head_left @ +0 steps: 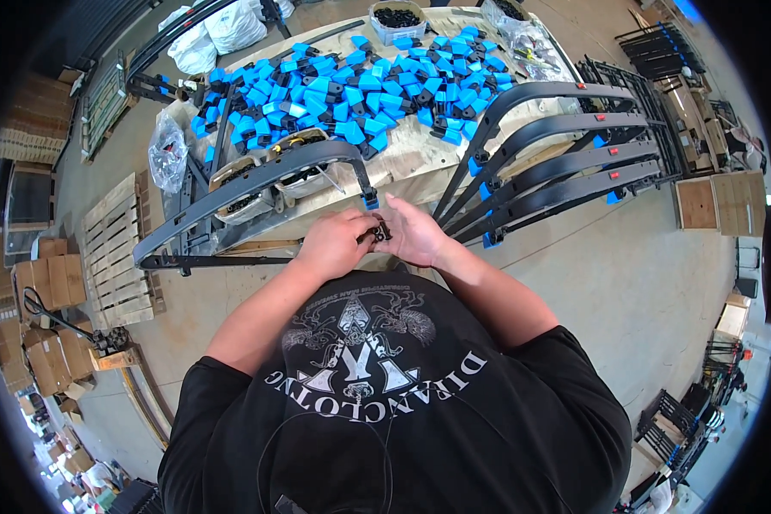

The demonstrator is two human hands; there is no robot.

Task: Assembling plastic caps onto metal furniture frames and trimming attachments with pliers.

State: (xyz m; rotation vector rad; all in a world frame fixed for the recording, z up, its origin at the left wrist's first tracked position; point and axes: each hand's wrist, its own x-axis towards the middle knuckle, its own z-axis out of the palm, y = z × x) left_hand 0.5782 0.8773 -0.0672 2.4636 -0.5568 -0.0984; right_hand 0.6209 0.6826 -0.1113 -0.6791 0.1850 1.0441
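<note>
My two hands meet in front of my chest, beside the end of a black bent tube frame (257, 176). My right hand (413, 233) is cupped around several small dark parts (380, 232), its thumb pointing up; their exact kind is too small to tell. With curled fingers, my left hand (332, 243) reaches to those same parts. Whatever its fingertips pinch is hidden. Just above the hands, a blue-and-black end piece (370, 199) sits on the downturned end of the frame.
Blue-and-black plastic pieces (351, 90) are heaped across the wooden table (411, 167). Tubs of small black parts (248, 201) stand at its near edge, another tub (397, 21) at the back. More bent frames (557, 163) lean at the right. A pallet (120, 248) lies left.
</note>
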